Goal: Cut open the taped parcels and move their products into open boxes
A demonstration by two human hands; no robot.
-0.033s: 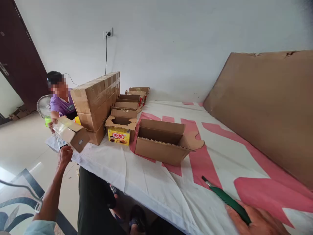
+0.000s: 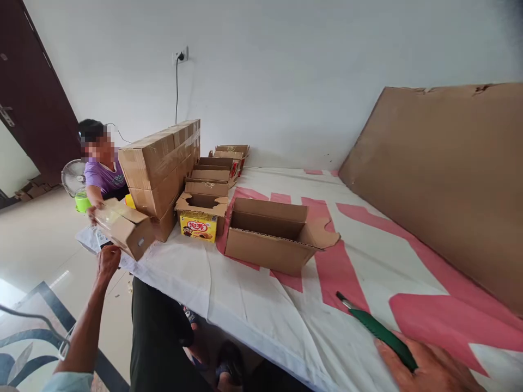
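A green-handled utility knife lies in the grip of my right hand, low over the cloth at the right front. Its blade end points away to the left. My left hand is closed at the table's left edge, against or just under the near end of a closed cardboard carton. A small white and dark item shows above its fingers; what they hold is hidden. A co-worker's hand is on the carton's far end. An open cardboard box stands in mid-table.
Left of centre rises a stack of taped cartons. Beside it sit open boxes and a yellow printed pack. A large cardboard sheet leans at the right. The co-worker is beyond the table's left end.
The carton has shifted slightly right and down, with the co-worker's hand following. Both my hands stay nearly where they were.
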